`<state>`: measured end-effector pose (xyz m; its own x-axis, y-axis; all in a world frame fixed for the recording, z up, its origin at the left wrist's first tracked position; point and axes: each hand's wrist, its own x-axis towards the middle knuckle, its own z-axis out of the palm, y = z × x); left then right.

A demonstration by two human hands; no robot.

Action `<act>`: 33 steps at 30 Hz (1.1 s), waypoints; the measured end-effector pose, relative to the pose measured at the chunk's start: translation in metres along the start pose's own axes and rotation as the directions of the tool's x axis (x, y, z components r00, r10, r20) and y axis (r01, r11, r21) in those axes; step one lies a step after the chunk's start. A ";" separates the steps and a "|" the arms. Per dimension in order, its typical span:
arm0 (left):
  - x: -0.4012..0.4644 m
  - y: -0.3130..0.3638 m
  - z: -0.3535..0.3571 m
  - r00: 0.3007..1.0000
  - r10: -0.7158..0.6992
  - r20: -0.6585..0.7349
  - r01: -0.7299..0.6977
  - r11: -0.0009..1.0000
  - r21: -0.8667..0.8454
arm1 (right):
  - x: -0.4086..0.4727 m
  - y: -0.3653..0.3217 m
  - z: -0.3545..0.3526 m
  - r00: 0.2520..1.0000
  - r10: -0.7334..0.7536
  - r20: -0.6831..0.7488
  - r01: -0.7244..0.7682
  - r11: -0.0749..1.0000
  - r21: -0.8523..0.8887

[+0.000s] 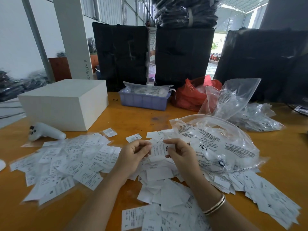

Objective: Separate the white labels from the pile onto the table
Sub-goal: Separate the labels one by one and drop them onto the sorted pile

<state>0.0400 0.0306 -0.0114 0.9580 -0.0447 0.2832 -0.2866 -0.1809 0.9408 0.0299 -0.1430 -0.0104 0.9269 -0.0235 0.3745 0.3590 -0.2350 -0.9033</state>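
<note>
Labels (158, 150) pinched between left hand (133, 153) and right hand (180, 151) above pile (160, 185) at table (133, 117) near edge; mid-separation; next: peel one off, drop on bare wood.

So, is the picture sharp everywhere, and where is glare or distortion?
Head view: white labels held in both hands are fairly sharp; labels at the bottom edge blur; the bright doorway is overexposed; the clear plastic bag glints; wide-angle bends the edges.

hands (133, 152) – 2 | white box (65, 104) – 1 | blue tray (144, 100) – 1 | red bag (191, 95) – 1 | labels (70, 162) – too many to count, perhaps hundreds
</note>
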 end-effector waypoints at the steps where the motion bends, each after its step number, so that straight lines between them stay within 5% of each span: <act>1: 0.000 0.000 0.000 1.000 0.004 0.004 -0.004 1.000 0.006 | 0.000 0.000 0.000 1.000 -0.008 -0.020 0.008 1.000 0.002; 7: 0.000 -0.001 -0.001 0.999 0.034 0.033 -0.034 0.999 0.013 | 0.004 0.000 -0.005 0.964 0.059 -0.260 0.009 0.967 0.253; 30: -0.001 0.002 0.001 0.997 0.023 0.076 -0.031 0.995 0.098 | -0.003 0.000 0.005 0.992 -0.113 0.049 0.121 0.970 -0.211; 33: -0.002 0.002 0.002 0.994 0.008 0.109 -0.023 0.990 0.138 | -0.003 0.002 0.008 0.995 -0.072 0.065 0.082 0.984 -0.161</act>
<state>0.0373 0.0285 -0.0107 0.9510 -0.1528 0.2687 -0.3045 -0.3136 0.8994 0.0286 -0.1359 -0.0146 0.9038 0.0568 0.4241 0.4111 -0.3899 -0.8240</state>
